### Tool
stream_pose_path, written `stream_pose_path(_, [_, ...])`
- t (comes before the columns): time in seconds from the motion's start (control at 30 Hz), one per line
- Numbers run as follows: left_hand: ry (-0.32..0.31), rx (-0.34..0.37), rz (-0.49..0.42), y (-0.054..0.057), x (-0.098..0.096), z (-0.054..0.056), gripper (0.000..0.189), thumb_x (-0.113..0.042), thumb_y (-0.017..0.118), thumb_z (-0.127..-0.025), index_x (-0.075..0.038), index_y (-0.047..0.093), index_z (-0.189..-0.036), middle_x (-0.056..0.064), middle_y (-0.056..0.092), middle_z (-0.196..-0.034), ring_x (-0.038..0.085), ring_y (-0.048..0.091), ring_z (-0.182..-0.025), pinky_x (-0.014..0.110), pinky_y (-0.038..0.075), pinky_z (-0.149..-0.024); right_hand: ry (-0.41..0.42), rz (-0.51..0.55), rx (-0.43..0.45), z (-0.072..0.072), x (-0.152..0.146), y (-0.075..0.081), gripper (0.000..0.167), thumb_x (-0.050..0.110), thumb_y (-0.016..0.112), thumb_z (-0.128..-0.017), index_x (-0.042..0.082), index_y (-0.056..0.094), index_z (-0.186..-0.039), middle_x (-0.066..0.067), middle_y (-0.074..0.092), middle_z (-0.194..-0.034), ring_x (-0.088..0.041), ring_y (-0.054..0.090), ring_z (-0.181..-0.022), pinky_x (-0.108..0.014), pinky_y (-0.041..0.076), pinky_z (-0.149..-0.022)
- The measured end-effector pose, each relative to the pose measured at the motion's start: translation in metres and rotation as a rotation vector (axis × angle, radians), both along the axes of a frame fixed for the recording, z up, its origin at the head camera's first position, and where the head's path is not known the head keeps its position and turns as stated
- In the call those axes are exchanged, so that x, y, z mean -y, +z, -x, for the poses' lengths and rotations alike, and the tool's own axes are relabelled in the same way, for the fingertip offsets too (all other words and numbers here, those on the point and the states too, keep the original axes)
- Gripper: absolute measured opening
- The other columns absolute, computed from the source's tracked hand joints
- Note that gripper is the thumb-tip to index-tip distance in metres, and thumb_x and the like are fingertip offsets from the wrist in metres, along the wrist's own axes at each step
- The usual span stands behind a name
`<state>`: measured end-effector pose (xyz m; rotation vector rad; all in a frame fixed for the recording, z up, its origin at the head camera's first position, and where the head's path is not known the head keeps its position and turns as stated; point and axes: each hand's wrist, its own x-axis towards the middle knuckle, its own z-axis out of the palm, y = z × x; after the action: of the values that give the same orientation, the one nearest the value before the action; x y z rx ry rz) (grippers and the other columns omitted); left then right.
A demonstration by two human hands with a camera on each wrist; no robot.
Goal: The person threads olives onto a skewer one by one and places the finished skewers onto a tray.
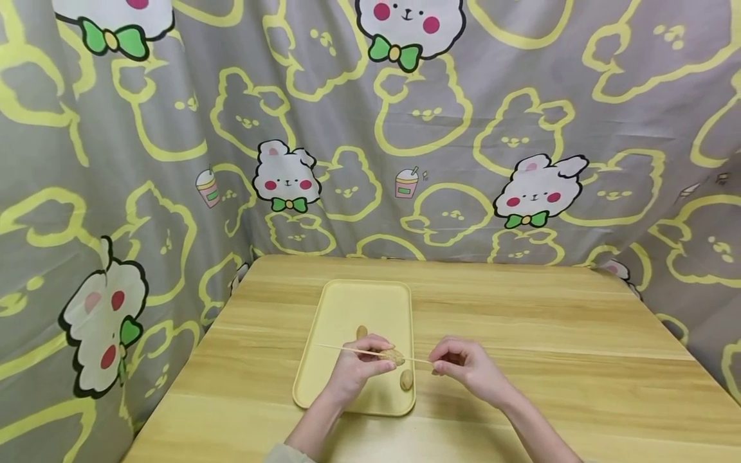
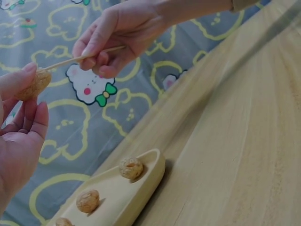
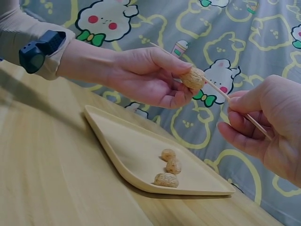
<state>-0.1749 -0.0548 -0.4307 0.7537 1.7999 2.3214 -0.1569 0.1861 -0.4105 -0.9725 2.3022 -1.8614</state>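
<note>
In the head view, my left hand [image 1: 351,372] pinches a wrinkled brown, potato-like ball [image 1: 392,357] between thumb and fingers, above the yellow tray [image 1: 359,302]. A thin wooden skewer [image 1: 413,360] sticks out of both sides of this ball. My right hand [image 1: 467,368] pinches the skewer near its right end, clear of the tray's right side. Three similar balls lie on the tray in the right wrist view: a far ball [image 3: 168,154], a middle ball [image 3: 173,166] and a near ball [image 3: 166,180]. The left hand partly hides the ball it holds.
A wooden table [image 1: 550,334] carries the tray and stretches well to its right. Grey curtains [image 1: 451,135] with bear drawings hang behind the table and along its sides. A dark device [image 3: 41,51] is strapped over the left sleeve.
</note>
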Motion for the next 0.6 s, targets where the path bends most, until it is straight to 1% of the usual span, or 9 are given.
stream_pose_path(0.2, [0.01,0.025,0.014,0.0004,-0.0013,-0.0024,0.036,0.01,0.07,-0.07,0.025,0.051,-0.098,0.001,0.058,-0.092,0.008,0.057,-0.08,0.016,0.05,-0.071,0.002,0.001,0.035,-0.0017,0.0024,-0.0008,0.008,0.001,0.059,-0.088,-0.004,0.061,-0.094,-0.001,0.059,-0.09,-0.015,0.062,-0.078,-0.031,0.055,-0.07])
stream_pose_path(0.33, [0.007,0.028,0.008,-0.0005,-0.0023,-0.0028,0.036,0.012,0.069,-0.069,0.025,0.051,-0.097,0.001,0.058,-0.093,0.008,0.057,-0.08,0.016,0.05,-0.072,0.0,0.008,0.03,-0.0023,0.0047,-0.0015,0.007,-0.002,0.058,-0.087,-0.002,0.062,-0.093,-0.002,0.06,-0.089,-0.015,0.062,-0.077,-0.032,0.055,-0.07])
stream_pose_path(0.6, [0.01,0.022,0.007,-0.0033,-0.0026,-0.0033,0.035,0.011,0.069,-0.07,0.025,0.052,-0.097,0.0,0.059,-0.092,0.007,0.057,-0.08,0.016,0.05,-0.071,0.008,0.018,0.037,-0.0036,0.0087,-0.0021,0.008,-0.003,0.058,-0.086,-0.003,0.062,-0.093,-0.002,0.06,-0.089,-0.015,0.062,-0.077,-0.034,0.055,-0.07])
